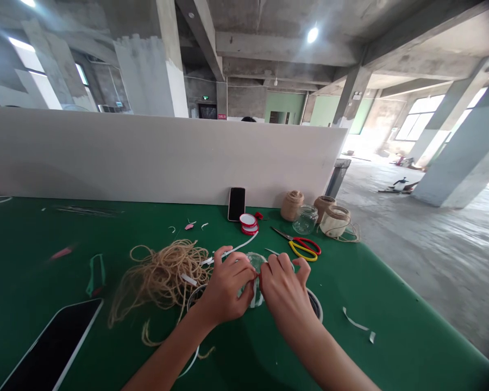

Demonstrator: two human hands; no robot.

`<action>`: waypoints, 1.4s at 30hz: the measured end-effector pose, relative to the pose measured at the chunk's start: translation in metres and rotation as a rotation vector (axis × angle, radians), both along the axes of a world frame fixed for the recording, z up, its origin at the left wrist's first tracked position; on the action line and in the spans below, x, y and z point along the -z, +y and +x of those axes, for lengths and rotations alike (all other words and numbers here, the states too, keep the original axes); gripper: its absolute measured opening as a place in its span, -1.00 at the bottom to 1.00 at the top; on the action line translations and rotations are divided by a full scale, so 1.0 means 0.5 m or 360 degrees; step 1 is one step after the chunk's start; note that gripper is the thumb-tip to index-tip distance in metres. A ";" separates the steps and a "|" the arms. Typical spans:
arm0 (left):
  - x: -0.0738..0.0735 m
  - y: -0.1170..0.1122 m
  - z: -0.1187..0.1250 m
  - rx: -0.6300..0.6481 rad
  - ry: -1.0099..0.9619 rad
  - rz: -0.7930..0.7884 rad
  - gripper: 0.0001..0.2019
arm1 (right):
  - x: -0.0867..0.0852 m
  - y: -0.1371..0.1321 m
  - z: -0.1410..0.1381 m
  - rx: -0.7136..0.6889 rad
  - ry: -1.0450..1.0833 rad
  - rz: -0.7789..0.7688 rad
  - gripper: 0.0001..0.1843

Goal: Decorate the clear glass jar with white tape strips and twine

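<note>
Both my hands meet at the middle of the green-covered table. My left hand [228, 288] and my right hand [283, 290] grip a small glass jar [256, 262] between them, and their fingers hide most of it. A white ribbon [232, 250] runs from under my left fingers toward a small red-and-white ribbon roll [248, 223]. A loose heap of jute twine [163, 277] lies just left of my left hand. Under my hands sits a round white-rimmed ring [315, 304], partly hidden.
Red-and-yellow scissors [299, 245], an empty glass jar [305, 219] and jute-wrapped jars [334, 221] stand beyond my hands. A phone [237, 204] leans on the white partition [146, 155]. A tablet [51, 347] lies at front left. Ribbon scraps [354, 321] lie right.
</note>
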State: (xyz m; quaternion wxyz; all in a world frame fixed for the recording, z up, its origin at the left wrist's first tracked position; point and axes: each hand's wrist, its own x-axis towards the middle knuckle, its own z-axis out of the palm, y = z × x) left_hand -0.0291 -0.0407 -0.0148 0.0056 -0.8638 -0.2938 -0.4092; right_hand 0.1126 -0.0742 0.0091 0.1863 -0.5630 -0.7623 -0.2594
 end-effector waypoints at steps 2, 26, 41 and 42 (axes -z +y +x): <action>0.001 0.000 0.000 -0.0003 0.0003 0.0003 -0.87 | -0.002 -0.003 -0.004 0.0009 -0.0004 0.0000 -0.72; 0.000 -0.001 0.001 -0.0053 -0.0025 0.0026 -0.86 | -0.007 -0.003 -0.049 0.0378 0.0223 -0.0320 -0.71; 0.001 -0.003 0.000 -0.0054 -0.0029 0.0044 -0.76 | 0.038 -0.008 -0.002 0.0124 0.0769 -0.0127 -0.81; 0.002 -0.002 0.000 -0.0058 -0.0023 0.0052 -0.76 | 0.042 -0.008 0.004 0.0089 0.0820 -0.0122 -0.81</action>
